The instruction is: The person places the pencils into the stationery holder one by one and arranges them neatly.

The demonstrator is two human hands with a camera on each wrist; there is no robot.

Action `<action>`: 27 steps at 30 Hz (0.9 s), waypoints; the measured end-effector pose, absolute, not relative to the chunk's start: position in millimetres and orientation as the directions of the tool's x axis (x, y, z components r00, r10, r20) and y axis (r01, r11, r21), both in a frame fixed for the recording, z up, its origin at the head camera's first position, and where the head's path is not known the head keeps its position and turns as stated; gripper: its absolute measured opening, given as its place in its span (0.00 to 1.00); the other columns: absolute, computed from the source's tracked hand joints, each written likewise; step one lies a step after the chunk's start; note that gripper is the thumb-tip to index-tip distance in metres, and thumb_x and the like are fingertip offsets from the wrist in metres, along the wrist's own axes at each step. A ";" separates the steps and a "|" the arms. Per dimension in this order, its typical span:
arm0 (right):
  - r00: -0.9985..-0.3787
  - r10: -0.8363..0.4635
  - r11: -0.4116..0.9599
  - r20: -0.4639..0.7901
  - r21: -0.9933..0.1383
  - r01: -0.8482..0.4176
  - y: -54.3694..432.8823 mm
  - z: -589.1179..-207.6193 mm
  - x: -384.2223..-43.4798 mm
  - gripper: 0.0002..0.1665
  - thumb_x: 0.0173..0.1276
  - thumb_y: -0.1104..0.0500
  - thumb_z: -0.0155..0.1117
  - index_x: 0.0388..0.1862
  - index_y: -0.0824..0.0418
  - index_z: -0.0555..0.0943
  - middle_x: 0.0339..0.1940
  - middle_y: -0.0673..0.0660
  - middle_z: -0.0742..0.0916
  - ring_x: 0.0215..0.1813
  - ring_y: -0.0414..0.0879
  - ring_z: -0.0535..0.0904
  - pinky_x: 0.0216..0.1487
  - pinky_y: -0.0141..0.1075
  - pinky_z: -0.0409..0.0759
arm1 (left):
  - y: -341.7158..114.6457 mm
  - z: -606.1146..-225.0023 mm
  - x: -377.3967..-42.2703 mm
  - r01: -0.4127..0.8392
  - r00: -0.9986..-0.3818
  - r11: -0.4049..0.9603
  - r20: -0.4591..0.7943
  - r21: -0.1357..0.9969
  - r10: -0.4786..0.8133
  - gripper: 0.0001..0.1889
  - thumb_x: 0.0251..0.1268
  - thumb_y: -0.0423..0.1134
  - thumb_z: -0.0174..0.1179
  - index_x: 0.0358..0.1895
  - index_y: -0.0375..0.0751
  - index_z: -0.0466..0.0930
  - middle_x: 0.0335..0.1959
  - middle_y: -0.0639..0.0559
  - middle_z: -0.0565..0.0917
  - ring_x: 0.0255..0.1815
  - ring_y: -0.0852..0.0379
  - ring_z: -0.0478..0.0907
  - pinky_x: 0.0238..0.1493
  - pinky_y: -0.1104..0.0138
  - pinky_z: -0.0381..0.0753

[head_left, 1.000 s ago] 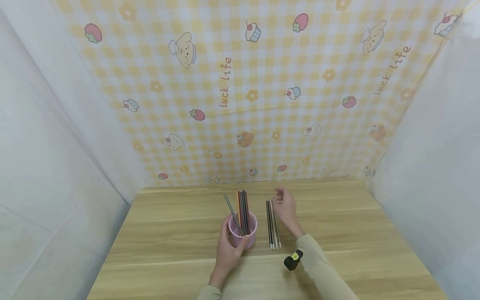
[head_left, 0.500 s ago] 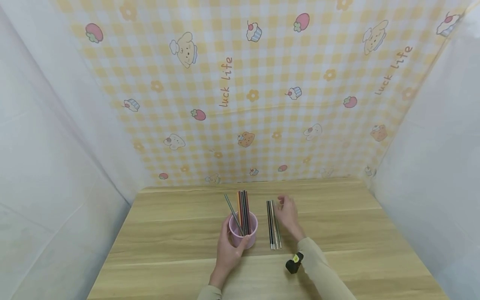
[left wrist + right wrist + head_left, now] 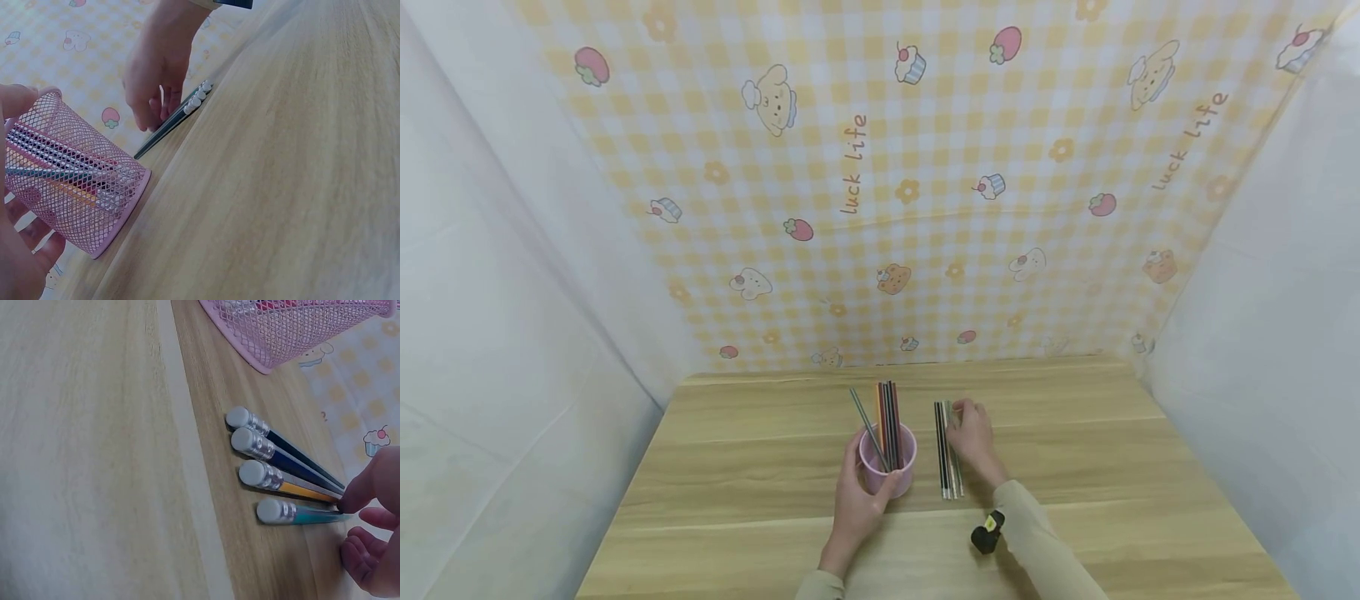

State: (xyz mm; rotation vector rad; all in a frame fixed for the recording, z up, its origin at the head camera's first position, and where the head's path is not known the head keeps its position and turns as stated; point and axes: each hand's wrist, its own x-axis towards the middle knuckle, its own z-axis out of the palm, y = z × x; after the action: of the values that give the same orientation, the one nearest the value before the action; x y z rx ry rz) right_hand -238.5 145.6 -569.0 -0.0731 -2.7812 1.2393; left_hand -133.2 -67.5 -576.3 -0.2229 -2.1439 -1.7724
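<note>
My left hand (image 3: 857, 504) grips a pink mesh pencil cup (image 3: 128, 165) that stands upright on the table. Several pencils (image 3: 888, 408) rise out of it, and a greenish one (image 3: 861, 410) leans left. To the cup's right lie several more with white erasers facing me: a black pencil (image 3: 300, 447), a dark blue pencil (image 3: 294, 464), a yellow pencil (image 3: 303, 490) and a green pencil (image 3: 309, 515). Over their far ends is my right hand (image 3: 972, 437). Its thumb touches down near the yellow pencil, other fingers lie beyond the green one, with a gap between.
A wooden table (image 3: 737, 475) carries everything. Behind it hangs a yellow checked cloth (image 3: 820, 267), with a white wall covering on each side. A black strap-mounted device (image 3: 987, 533) sits at my right wrist.
My right hand has come down and slightly nearer to me, onto the far ends of the lying pencils. My left hand keeps its grip on the cup, which has stayed in place.
</note>
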 end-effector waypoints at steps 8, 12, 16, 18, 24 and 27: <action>-0.992 0.095 0.707 0.080 -0.707 0.011 148.2 -575.4 -240.8 0.26 0.54 0.71 0.62 0.55 0.71 0.76 0.48 0.69 0.81 0.48 0.62 0.78 0.50 0.54 0.82 | -67.4 -576.3 -133.1 0.320 -0.933 0.199 0.345 0.926 -0.101 0.44 0.55 0.38 0.75 0.75 0.40 0.62 0.69 0.41 0.76 0.67 0.42 0.75 0.71 0.44 0.73; -0.994 0.097 0.719 0.058 -0.694 0.029 149.2 -572.4 -239.9 0.27 0.54 0.71 0.62 0.56 0.71 0.75 0.46 0.68 0.81 0.45 0.60 0.78 0.46 0.52 0.83 | -67.5 -576.0 -133.1 0.316 -0.935 0.200 0.341 0.927 -0.101 0.44 0.55 0.38 0.74 0.75 0.40 0.61 0.69 0.41 0.76 0.68 0.42 0.75 0.72 0.46 0.73; -0.995 0.093 0.750 0.032 -0.660 0.049 148.5 -566.6 -238.6 0.27 0.54 0.71 0.63 0.56 0.71 0.75 0.45 0.68 0.81 0.41 0.57 0.78 0.40 0.48 0.83 | -67.3 -575.6 -133.3 0.343 -0.924 0.212 0.369 0.915 -0.100 0.43 0.57 0.37 0.74 0.75 0.38 0.61 0.68 0.39 0.76 0.67 0.40 0.76 0.70 0.44 0.74; -0.996 0.090 0.772 0.025 -0.633 0.054 147.7 -564.4 -238.2 0.26 0.54 0.71 0.63 0.55 0.71 0.75 0.43 0.67 0.81 0.38 0.57 0.78 0.37 0.46 0.83 | -67.1 -575.4 -133.2 0.347 -0.922 0.209 0.373 0.914 -0.103 0.43 0.56 0.37 0.74 0.75 0.38 0.62 0.68 0.39 0.76 0.67 0.40 0.76 0.70 0.43 0.73; -0.998 0.047 0.814 0.035 -0.580 0.018 148.0 -560.4 -237.8 0.22 0.53 0.70 0.63 0.50 0.71 0.75 0.37 0.66 0.80 0.33 0.56 0.76 0.32 0.46 0.80 | -67.7 -576.2 -133.3 0.305 -0.939 0.194 0.328 0.932 -0.102 0.45 0.54 0.38 0.75 0.76 0.41 0.61 0.70 0.42 0.75 0.70 0.45 0.74 0.73 0.47 0.71; -0.999 0.041 0.808 0.018 -0.589 0.023 150.7 -558.4 -238.2 0.23 0.53 0.69 0.63 0.50 0.71 0.75 0.38 0.67 0.81 0.34 0.56 0.76 0.33 0.46 0.80 | -68.1 -576.2 -132.9 0.297 -0.943 0.189 0.319 0.936 -0.099 0.45 0.54 0.38 0.75 0.76 0.41 0.61 0.70 0.42 0.75 0.70 0.46 0.74 0.74 0.47 0.71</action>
State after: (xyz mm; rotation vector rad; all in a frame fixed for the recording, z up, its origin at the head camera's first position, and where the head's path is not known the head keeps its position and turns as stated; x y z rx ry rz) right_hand -238.2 150.7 -558.4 -0.0521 -2.9585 0.9625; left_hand -132.9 -68.1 -576.2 -0.1878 -2.1620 -1.8138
